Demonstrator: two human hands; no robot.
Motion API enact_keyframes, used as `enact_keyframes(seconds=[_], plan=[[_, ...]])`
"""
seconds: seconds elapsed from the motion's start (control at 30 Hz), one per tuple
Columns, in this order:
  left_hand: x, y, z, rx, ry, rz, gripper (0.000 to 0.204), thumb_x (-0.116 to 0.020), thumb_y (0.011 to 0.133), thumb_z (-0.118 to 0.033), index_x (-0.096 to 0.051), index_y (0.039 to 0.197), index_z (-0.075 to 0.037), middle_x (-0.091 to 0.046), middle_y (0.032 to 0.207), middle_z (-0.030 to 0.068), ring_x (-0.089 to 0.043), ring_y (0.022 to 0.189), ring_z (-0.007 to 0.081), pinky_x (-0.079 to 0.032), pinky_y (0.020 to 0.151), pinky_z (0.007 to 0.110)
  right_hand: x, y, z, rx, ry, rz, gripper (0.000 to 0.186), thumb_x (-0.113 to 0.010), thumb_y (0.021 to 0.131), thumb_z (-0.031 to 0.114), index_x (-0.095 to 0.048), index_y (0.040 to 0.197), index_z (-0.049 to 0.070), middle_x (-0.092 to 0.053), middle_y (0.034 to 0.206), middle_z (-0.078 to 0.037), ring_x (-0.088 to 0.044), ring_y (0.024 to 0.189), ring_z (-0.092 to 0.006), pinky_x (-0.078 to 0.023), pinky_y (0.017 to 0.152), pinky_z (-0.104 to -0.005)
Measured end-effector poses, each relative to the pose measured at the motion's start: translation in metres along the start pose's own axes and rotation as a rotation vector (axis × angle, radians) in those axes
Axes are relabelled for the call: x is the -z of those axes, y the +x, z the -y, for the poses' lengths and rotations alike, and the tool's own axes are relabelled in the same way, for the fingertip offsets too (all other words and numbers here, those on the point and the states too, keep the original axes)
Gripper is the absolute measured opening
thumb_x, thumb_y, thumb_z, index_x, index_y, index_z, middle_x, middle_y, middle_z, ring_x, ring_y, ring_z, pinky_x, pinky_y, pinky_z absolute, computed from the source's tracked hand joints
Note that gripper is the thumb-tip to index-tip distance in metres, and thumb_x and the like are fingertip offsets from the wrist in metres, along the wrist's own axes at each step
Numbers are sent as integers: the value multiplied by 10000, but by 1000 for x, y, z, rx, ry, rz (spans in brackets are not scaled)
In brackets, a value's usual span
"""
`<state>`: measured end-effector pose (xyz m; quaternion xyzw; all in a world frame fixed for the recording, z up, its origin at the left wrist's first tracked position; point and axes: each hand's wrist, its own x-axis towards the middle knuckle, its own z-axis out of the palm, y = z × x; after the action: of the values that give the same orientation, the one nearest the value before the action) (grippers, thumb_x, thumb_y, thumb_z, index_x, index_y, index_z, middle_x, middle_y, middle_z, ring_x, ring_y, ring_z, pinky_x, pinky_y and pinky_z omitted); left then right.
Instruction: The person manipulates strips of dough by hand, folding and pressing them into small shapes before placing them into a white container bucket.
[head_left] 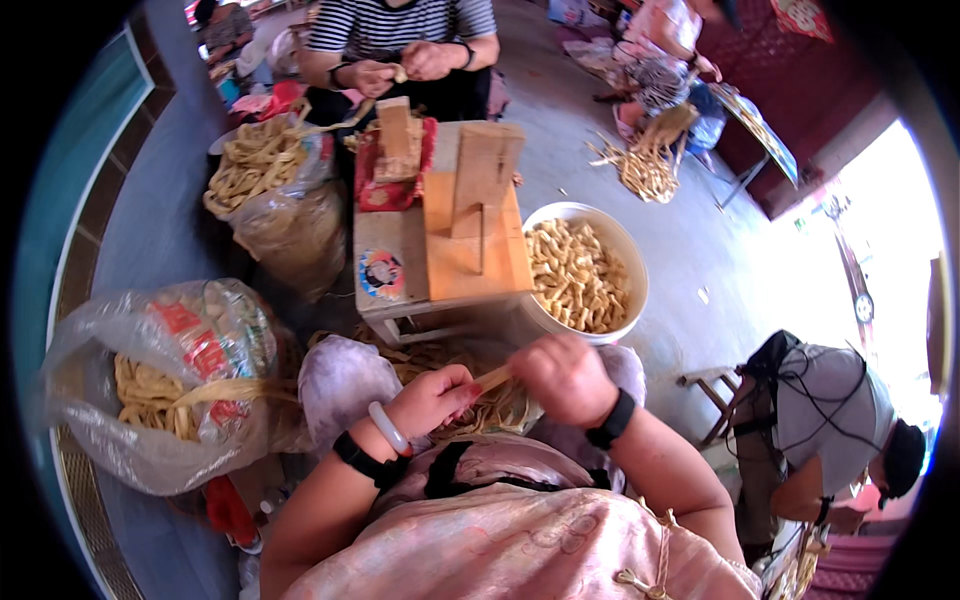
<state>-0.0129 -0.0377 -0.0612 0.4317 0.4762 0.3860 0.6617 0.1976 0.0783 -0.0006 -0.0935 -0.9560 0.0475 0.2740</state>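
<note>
Above my lap, my left hand (432, 402) pinches one end of a tan, flat, pliable strip (495, 378). My right hand (568, 372), slightly blurred, grips the other end, so a short length spans the gap between them. More tan strips (490, 415) lie in a loose heap below my hands, between my knees. From a clear plastic bag at my left (85, 440), a long strip trails toward my lap. Beyond my right hand stands a white bucket (641, 285) full of short knotted pieces (575, 275) in the same tan colour.
A small wooden table (385, 232) in front bears an upright wooden board (487, 175) on a base. Across it, a person in stripes (400, 30) handles a strip beside another bag of strips (300, 240). Another person (835, 410) bends at right, near a wooden stool (715, 400).
</note>
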Motion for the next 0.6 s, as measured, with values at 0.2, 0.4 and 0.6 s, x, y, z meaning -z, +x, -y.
enact_keyframes(seconds=[0.2, 0.4, 0.6], plan=[[-17, -3, -57, -432, -460, 2, 143, -543, 947, -86, -600, 1075, -54, -638, 935, 53, -544, 718, 112, -439, 671, 247, 17, 9, 30, 55, 312, 115, 278, -609, 770, 56, -593, 1047, 53, -614, 782, -74, -611, 672, -274, -492, 612, -379], [-41, -4, -51, -873, 963, -295, 398, -599, 799, 7, -586, 1195, -29, -631, 1048, 141, -607, 903, 349, -504, 816, 385, 7, -19, 41, -213, 513, 16, 252, -629, 765, -23, -570, 1002, 36, -633, 847, -102, -623, 759, -316, -503, 704, -403], [-29, 15, -19, -289, -231, -87, 330, -456, 952, -1, -566, 1263, -20, -625, 1108, 22, -567, 949, 70, -466, 820, 225, -7, -16, 36, -24, 263, -26, 184, -624, 769, 37, -546, 935, 22, -594, 805, -101, -603, 731, -278, -486, 678, -382]])
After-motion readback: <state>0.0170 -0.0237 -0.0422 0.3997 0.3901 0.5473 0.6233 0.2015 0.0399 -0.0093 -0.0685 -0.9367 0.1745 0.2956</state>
